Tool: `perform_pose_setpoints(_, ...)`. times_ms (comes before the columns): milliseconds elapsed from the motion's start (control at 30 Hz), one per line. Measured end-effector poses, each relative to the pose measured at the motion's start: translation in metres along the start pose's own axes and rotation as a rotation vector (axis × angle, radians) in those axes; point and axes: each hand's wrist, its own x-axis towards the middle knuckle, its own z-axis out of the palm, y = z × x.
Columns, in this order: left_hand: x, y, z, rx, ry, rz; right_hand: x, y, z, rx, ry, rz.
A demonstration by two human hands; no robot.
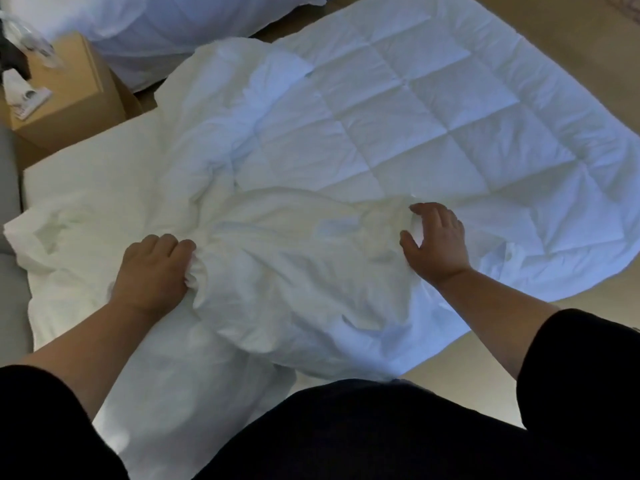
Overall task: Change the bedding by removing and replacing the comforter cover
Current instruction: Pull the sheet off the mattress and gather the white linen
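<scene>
A home bedroom: quilted comforter (433, 109) on tan floor (571, 39), cardboard box (69, 95) alongside.

dim room | cool bluish cast upper centre | soft focus | wide-angle bending at edges

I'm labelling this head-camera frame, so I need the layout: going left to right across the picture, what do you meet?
Cardboard box at the far left → left hand gripping the bunched white cover → right hand resting on the cover → bare quilted comforter spreading to the right edge.
</scene>
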Motion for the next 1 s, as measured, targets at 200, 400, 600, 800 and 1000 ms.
perform_pose_setpoints(200, -0.012, -0.009, 0.029, -0.043, 0.038, 0.078, 0.02, -0.072, 0.04, -0.322, -0.358, -0.198)
perform_pose_setpoints(400, -0.017, -0.012, 0.035, -0.176, -0.068, 0.138, 0.008, -0.089, 0.062, -0.167, -0.492, -0.205)
perform_pose_setpoints(600, -0.024, -0.014, 0.039, -0.202, -0.217, 0.089, -0.068, -0.049, 0.02, -0.219, -1.004, -0.169)
perform_pose_setpoints(800, 0.002, 0.008, 0.045, -0.326, -0.445, -0.165, -0.115, -0.038, 0.044, -0.207, -1.115, 0.088)
perform_pose_setpoints(1000, 0.043, 0.008, 0.035, -0.488, -0.519, -0.253, -0.107, -0.035, 0.076, -0.353, -0.759, 0.16)
